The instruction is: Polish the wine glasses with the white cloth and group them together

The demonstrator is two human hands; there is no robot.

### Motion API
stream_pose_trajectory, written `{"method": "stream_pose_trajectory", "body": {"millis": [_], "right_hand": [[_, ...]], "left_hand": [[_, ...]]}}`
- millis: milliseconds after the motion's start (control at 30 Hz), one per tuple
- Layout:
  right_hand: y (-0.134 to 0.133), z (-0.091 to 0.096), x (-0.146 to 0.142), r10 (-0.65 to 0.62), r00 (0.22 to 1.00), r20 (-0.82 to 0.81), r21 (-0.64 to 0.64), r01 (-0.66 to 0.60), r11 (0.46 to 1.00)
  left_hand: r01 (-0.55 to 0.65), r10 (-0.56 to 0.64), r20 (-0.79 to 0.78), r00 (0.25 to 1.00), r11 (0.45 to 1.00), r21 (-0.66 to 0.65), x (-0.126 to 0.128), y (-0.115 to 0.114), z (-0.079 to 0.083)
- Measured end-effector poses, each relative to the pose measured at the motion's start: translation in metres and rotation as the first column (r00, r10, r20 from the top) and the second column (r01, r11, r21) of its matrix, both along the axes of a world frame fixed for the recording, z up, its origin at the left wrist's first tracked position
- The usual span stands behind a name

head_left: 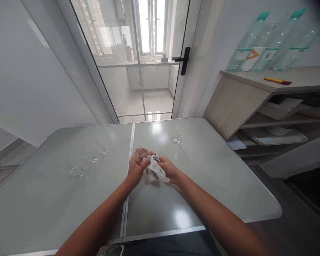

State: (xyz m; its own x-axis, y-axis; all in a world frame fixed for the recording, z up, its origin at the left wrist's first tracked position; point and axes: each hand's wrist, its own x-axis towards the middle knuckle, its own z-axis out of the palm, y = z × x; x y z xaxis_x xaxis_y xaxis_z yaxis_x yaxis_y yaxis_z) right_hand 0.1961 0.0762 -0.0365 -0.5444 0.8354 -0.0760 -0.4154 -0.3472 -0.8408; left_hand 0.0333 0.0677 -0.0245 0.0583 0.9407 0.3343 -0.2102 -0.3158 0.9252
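My left hand (136, 166) is closed around a clear drinking glass (142, 151), held tilted just above the table near its middle seam. In my right hand (169, 168) is a crumpled white cloth (156, 171), pressed against the near side of the glass and hanging toward the tabletop. The fingers of my left hand touch the cloth too. Part of the glass is hidden behind the fingers and the cloth.
Several clear glasses (94, 160) rest on the left of the grey table (208, 170); another glass (178, 141) stands at the back right. Plastic bottles (272, 49) and a yellow-red packet (277, 81) top the shelf unit (237, 94). A glass door (154, 76) lies beyond.
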Motion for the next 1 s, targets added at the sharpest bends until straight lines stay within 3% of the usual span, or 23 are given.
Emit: {"method": "stream_pose_trajectory", "body": {"millis": [133,267,333,467,633,700,800,867,933,1000], "right_hand": [[-0.003,0.01,0.003,-0.004,0.996,0.094,0.262,-0.021,0.965],[-0.008,0.018,0.001,-0.053,0.957,0.285,0.491,-0.098,0.866],[-0.01,0.018,-0.002,-0.091,0.933,0.348,0.536,-0.119,0.836],[-0.014,0.012,-0.009,-0.133,0.914,0.384,0.544,-0.107,0.832],[-0.013,0.006,-0.008,-0.319,0.839,0.44,0.646,-0.049,0.762],[-0.008,0.006,0.0,-0.229,0.87,0.437,0.604,-0.095,0.792],[0.001,0.005,0.015,0.046,0.925,0.378,0.471,-0.235,0.85],[0.007,0.001,0.024,0.179,0.923,0.342,0.398,-0.315,0.862],[0.01,-0.004,0.029,0.25,0.911,0.33,0.336,-0.36,0.87],[0.012,-0.008,0.029,0.222,0.919,0.325,0.295,-0.322,0.9]], "left_hand": [[-0.119,0.129,-0.076,0.989,0.986,0.114,-0.007,0.001,0.004],[-0.183,0.198,-0.105,0.975,0.974,0.134,-0.009,0.002,0.003],[-0.179,0.199,-0.106,0.974,0.969,0.169,-0.008,0.002,0.002],[-0.156,0.198,-0.154,0.968,0.956,0.25,-0.007,-0.001,-0.003],[-0.112,0.186,-0.224,0.957,0.945,0.308,-0.008,-0.002,-0.006],[-0.041,0.108,-0.212,0.971,0.954,0.296,-0.009,-0.001,-0.005],[0.112,-0.081,-0.138,0.987,0.966,0.232,-0.009,0.0,-0.001],[0.207,-0.194,-0.09,0.977,0.962,0.178,-0.008,-0.001,0.002],[0.252,-0.243,-0.078,0.967,0.958,0.133,-0.007,-0.002,0.004],[0.246,-0.238,-0.086,0.967,0.964,0.099,-0.007,-0.001,0.005]]}}
